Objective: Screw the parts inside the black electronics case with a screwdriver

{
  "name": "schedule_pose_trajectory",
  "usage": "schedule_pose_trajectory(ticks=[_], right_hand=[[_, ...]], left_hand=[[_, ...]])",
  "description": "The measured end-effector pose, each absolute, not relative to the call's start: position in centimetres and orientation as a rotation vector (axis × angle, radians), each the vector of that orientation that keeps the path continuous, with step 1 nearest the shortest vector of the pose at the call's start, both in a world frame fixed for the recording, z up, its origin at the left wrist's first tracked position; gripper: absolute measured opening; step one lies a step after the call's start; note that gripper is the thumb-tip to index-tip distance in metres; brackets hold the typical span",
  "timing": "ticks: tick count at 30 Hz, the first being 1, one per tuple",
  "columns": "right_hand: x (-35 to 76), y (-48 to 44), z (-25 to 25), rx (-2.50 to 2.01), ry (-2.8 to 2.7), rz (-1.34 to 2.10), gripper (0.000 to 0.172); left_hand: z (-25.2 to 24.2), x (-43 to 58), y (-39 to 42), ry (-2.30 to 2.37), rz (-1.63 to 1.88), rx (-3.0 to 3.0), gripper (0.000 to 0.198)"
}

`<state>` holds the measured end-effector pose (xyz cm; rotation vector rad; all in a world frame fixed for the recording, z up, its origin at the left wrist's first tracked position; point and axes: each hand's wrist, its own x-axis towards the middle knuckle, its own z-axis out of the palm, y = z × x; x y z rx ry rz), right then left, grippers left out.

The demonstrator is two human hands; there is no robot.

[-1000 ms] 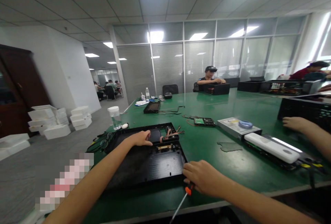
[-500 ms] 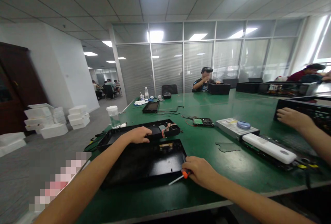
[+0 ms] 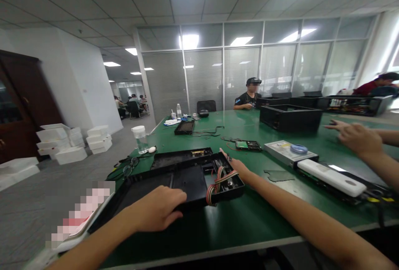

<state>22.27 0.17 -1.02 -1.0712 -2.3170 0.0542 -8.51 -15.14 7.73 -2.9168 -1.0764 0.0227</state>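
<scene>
A black open case (image 3: 187, 180) lies on the green table (image 3: 249, 220) in front of me, with a red and white ribbon cable (image 3: 218, 180) looped over its right end. My left hand (image 3: 158, 209) rests on the case's near edge with its fingers curled over it. My right hand (image 3: 237, 165) lies against the case's far right corner, fingers stretched out. A second flat black panel (image 3: 179, 157) sits just behind the case. No screwdriver shows in either hand.
Another person's hand (image 3: 355, 137) reaches in from the right. Nearby are an optical drive (image 3: 280, 150) bearing a blue tape roll (image 3: 298, 149), a long white device (image 3: 330, 176), a small circuit board (image 3: 247, 145), a black box (image 3: 291, 118) and a plastic jar (image 3: 139, 139). A person (image 3: 251, 95) sits at the far end.
The case has turned and shifted so its cable end is now at the right. My left hand came to its near edge, my right to its far corner. The screwdriver is out of sight.
</scene>
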Motion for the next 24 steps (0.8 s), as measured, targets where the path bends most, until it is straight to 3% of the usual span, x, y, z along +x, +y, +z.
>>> schedule_pose_trajectory(ticks=[3,10,12,14,17,24], right_hand=[[26.6,1.7,-1.1,-0.990,-2.258,0.033,0.046],[31.7,4.0,-1.4,-1.172,-2.025,0.095,0.012],[30.2,3.6,-1.6,-1.216,-2.033,0.167,0.024],[28.0,2.8,-1.8,-1.250,-2.110,0.284,0.038],[25.0,1.6,-1.8,-1.251,-2.330,0.492,0.044],[23.8,0.7,-1.6,-1.220,-2.544,0.370,0.051]], left_hand=[[5.6,-8.6,-15.7,-1.078,0.043,-2.952,0.012],[4.3,-8.5,-12.2,-1.320,0.332,-2.993,0.026],[5.0,-8.7,-9.1,-1.423,0.448,-3.107,0.037],[5.3,-8.9,-5.6,-1.479,0.236,-3.120,0.041],[4.1,-8.9,-1.1,-1.427,-0.157,-2.855,0.046],[0.6,-8.9,1.7,-1.223,0.113,-2.756,0.017]])
